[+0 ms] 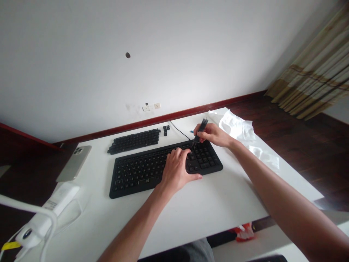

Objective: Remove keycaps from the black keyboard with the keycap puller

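Observation:
A black keyboard (136, 171) lies on the white table, its left and middle areas bare of keycaps. Keycaps still cover much of its right end. My right hand (211, 134) is closed around a black keycap puller (201, 128), held tilted with its thin prongs down at the keys on the right side. Beside it, my left hand (176, 167) rests over the keyboard, thumb spread along the front edge and fingers on the keys. The index fingertip is close to the puller's lower end. What the prongs grip is too small to tell.
Removed keycaps (135, 141) lie in rows behind the keyboard, with a few loose keycaps (165, 130) nearby. A phone (75, 163) and a white power strip (51, 207) with cables are at the left. Crumpled plastic wrapping (236, 125) lies at the right.

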`<control>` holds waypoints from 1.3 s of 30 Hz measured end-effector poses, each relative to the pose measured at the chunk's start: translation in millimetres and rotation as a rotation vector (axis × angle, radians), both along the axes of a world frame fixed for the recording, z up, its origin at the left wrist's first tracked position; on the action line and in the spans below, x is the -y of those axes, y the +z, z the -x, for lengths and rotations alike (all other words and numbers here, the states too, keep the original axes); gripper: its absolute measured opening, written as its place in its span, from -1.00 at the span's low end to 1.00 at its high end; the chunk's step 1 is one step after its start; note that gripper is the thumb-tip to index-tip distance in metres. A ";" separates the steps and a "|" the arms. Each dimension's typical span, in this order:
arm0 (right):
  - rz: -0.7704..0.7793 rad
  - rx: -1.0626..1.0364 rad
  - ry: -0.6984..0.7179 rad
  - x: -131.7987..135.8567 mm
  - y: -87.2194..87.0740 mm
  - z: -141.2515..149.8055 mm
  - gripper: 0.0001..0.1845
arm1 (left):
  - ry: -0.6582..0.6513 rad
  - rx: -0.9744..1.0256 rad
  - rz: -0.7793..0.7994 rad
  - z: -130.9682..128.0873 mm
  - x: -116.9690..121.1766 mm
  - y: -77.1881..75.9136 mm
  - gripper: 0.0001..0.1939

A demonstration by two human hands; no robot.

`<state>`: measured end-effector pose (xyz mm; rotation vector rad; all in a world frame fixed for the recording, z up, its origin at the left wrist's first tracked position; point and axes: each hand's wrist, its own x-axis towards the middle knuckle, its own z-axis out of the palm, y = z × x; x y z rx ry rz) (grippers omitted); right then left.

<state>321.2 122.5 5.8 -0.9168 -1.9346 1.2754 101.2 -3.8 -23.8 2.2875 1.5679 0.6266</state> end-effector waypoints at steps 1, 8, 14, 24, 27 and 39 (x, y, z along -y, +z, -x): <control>0.003 0.000 0.010 -0.1 0.2 -0.3 -0.70 | -0.002 -0.007 -0.011 -0.3 1.7 -0.4 -0.13; -0.088 0.140 0.102 6.5 8.8 2.2 -0.75 | -0.015 -0.118 -0.062 -4.0 13.5 -0.2 -0.17; -0.049 0.160 0.229 14.3 13.4 9.7 -0.82 | -0.017 -0.200 -0.074 -6.7 16.7 3.1 -0.20; -0.211 0.318 0.244 25.6 24.6 14.4 -0.84 | -0.035 -0.221 -0.080 -9.4 16.5 2.8 -0.20; -0.213 0.345 0.253 27.8 25.9 14.4 -0.84 | -0.038 -0.225 -0.081 -10.0 15.6 3.0 -0.19; 0.095 0.079 0.415 10.0 15.9 1.0 -0.87 | -0.052 -0.251 -0.097 -7.3 17.8 3.1 -0.20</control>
